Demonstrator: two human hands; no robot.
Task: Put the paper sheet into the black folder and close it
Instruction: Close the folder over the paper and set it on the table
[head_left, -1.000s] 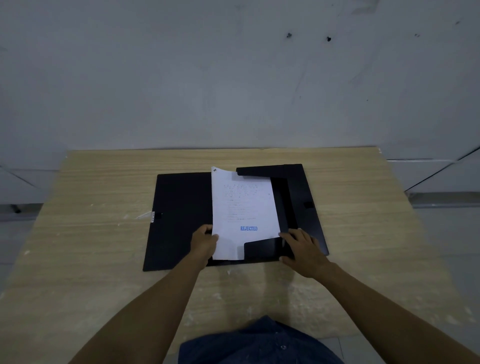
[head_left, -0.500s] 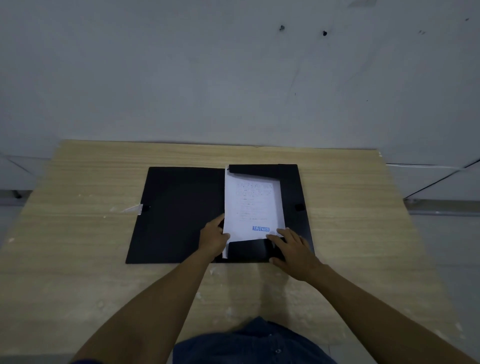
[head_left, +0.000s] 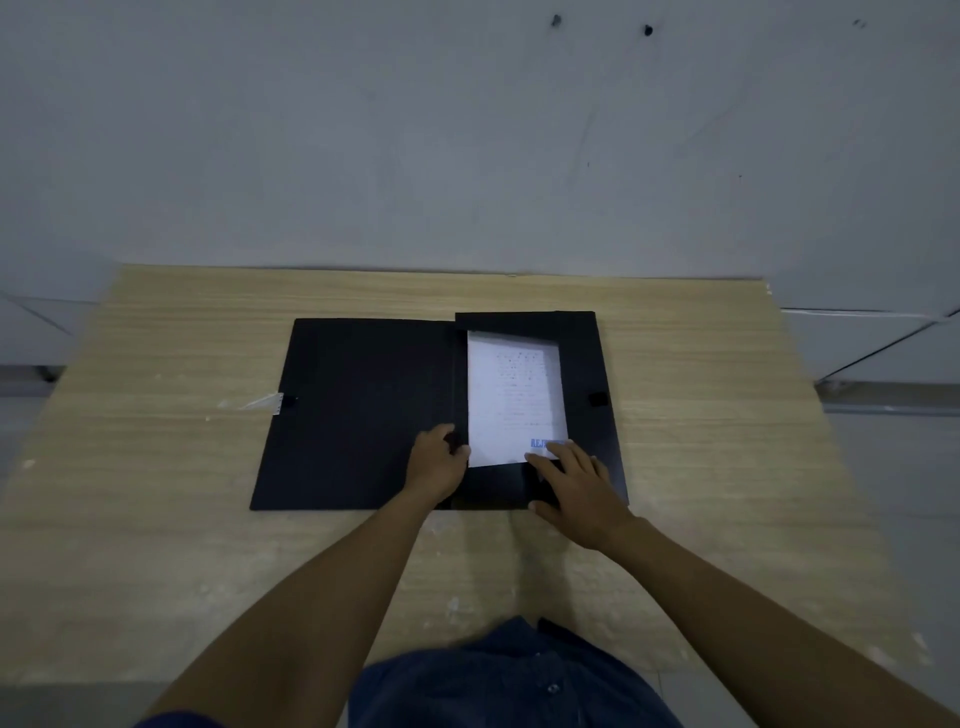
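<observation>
Now, from left of frame to right. Wooden table (head_left: 156, 467) under everything, pale and bare at the left edge. Just left of centre, the black folder (head_left: 358, 415) lying open and flat — left cover spread wide, with a small closure tab (head_left: 284, 402) at its outer edge and a scrap of clear tape trailing onto the wood. Looks thin and fairly stiff, light enough to swing over with one hand; best taken at that tabbed outer edge so the cover hinges cleanly along the spine.

At centre, the left hand (head_left: 436, 462) curled by the spine, fingers bent against the sheet's lower left corner; whether pinching the paper or only steadying it, cannot tell.

Right of centre, the paper sheet (head_left: 511, 395) lying in the right half of the folder, top edge tucked under the upper flap (head_left: 524, 323), bottom edge just above the lower flap (head_left: 493, 483). Thin, limp, easily creased or buckled — better pushed flat with spread fingertips than gripped at an edge.

Further right, the right hand (head_left: 576, 483) flat and spread, gripping nothing, fingertips (head_left: 537, 458) pressing the sheet's lower right corner over a blue stamp. Beyond it, a second closure patch (head_left: 597, 398) on the folder's right margin, likely the mate for the left tab.

Judged from this: sheet nearly seated, closing not yet begun.
</observation>
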